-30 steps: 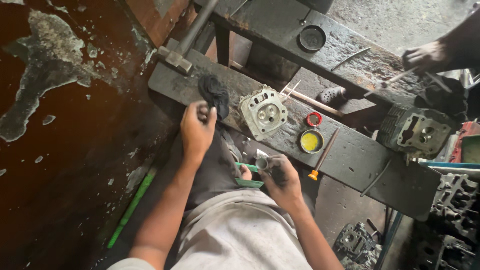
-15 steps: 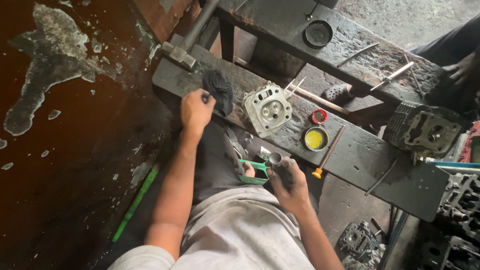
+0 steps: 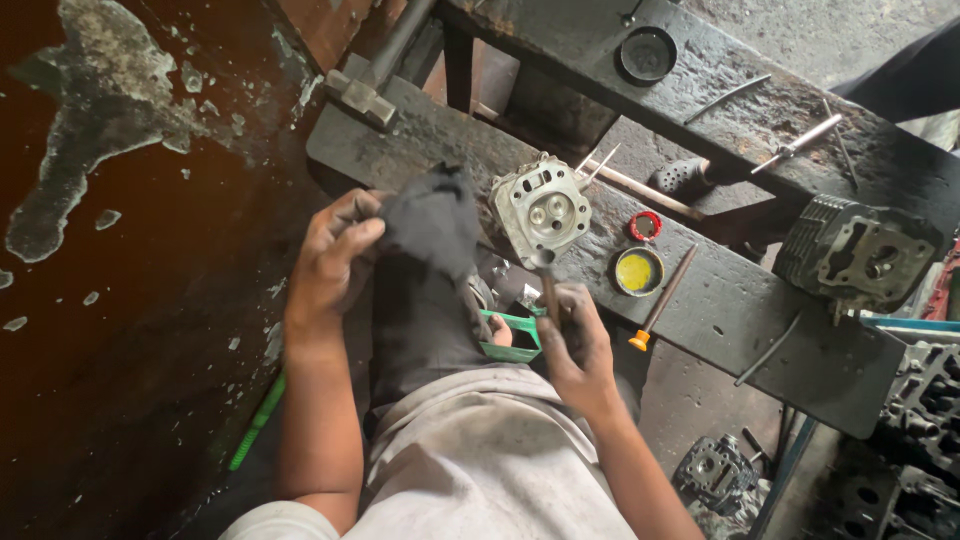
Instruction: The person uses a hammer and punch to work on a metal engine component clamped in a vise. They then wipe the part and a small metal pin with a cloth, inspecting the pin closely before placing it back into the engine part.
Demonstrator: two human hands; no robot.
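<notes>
my left hand (image 3: 335,255) grip pinches a limp dark rag (image 3: 432,222), soft and bunchable anywhere; right hand (image 3: 575,345) grip clamps a stiff valve stem (image 3: 548,290) beside the heavy cylinder head (image 3: 540,208).

One small green package (image 3: 515,338) sits on the person's lap, just below the worktop (image 3: 720,310) edge and beside the right hand (image 3: 575,345). It is boxy, open-topped, with a pale patch inside. No labels, signs or screens show.
</notes>
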